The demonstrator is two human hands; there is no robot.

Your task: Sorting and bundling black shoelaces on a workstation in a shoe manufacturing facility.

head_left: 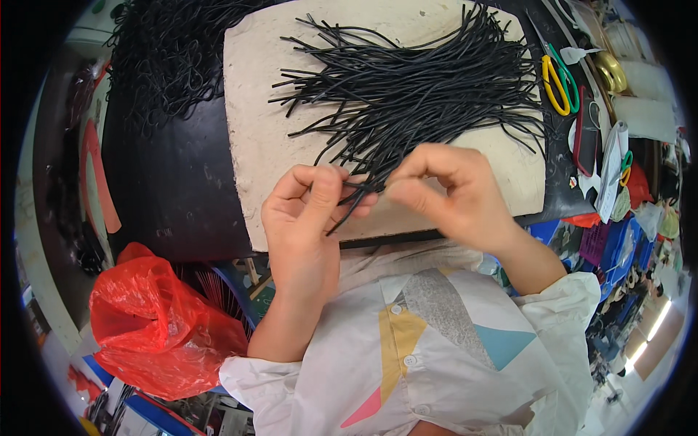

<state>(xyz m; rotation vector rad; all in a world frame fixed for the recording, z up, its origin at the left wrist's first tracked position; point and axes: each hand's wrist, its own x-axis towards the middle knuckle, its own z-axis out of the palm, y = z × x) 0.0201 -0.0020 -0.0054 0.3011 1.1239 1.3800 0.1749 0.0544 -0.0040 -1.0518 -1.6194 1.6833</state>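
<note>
From afar, I'm pinching black cords (341, 220) in my left hand (294, 221), one end poking past its fingers (324, 193) toward the near side; my right hand (469, 192) is curling just right of them, its grip unclear.

I wear a white button-front shirt (465, 385) patterned with gray, yellow, teal and pink angular shapes (443, 309), pale round buttons (410, 360) and loose sleeves (563, 312), left hand (302, 211) and right hand (465, 196) bare.
</note>
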